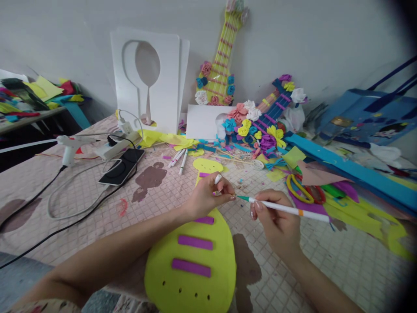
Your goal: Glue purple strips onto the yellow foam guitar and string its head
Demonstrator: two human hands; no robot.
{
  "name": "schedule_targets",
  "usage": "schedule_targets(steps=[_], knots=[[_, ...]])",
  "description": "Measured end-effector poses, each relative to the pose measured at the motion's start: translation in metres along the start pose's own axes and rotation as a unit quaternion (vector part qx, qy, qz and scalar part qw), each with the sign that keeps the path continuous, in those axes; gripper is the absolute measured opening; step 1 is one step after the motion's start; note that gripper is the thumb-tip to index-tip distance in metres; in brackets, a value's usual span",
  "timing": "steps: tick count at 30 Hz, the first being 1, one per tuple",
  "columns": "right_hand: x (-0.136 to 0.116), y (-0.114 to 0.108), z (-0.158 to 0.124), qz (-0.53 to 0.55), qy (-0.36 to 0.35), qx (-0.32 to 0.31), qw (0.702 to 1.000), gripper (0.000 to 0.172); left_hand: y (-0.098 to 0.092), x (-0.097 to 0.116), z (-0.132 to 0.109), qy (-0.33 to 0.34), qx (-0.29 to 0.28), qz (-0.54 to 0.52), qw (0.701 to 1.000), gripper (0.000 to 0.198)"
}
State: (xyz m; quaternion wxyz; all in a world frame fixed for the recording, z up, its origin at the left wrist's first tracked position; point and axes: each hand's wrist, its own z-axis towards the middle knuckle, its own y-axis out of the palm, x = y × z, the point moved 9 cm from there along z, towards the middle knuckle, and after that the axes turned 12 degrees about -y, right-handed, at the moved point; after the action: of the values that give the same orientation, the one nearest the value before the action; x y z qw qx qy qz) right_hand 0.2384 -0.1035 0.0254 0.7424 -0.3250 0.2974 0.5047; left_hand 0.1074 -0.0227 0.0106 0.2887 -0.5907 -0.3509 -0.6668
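Note:
My left hand [211, 193] pinches a small white pen cap [217, 178] between thumb and fingers, just above a lime-green foam guitar shape [192, 265] with purple strips glued across it. My right hand [276, 219] grips a white marker with a green tip [286, 209], held level and pointing left. The tip nearly touches my left fingertips. The foam guitar lies flat on the tiled table cover [97, 204], its neck hidden under my left hand.
A glue gun [70, 148], power strip [114, 148], black phone [122, 170] and cables lie at left. Decorated foam guitars [221, 65] lean on the wall behind white foam boards [146, 78]. Scissors [304, 191], foam scraps, loose markers [179, 158] and a blue bag [368, 113] crowd the right.

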Motion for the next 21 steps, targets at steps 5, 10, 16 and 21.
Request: schedule_targets(steps=[5,10,16,21], knots=[[-0.0013,-0.0001,0.0009,-0.009,-0.01,-0.002,1.0,0.004,0.0007,0.0019,-0.0005,0.007,0.001,0.005,1.0,0.043],[-0.0027,0.0003,0.002,-0.027,-0.024,-0.009,0.999,0.004,0.0011,0.0017,-0.0009,0.008,0.0,0.002,1.0,0.044],[-0.0051,0.0,0.0043,-0.05,-0.037,-0.007,0.998,0.004,0.0014,0.0003,-0.0007,0.006,-0.002,0.006,1.0,0.043],[-0.0076,-0.0005,0.0037,-0.061,-0.049,-0.01,0.997,0.006,0.0018,0.0002,-0.0002,0.007,-0.003,0.002,1.0,0.043]])
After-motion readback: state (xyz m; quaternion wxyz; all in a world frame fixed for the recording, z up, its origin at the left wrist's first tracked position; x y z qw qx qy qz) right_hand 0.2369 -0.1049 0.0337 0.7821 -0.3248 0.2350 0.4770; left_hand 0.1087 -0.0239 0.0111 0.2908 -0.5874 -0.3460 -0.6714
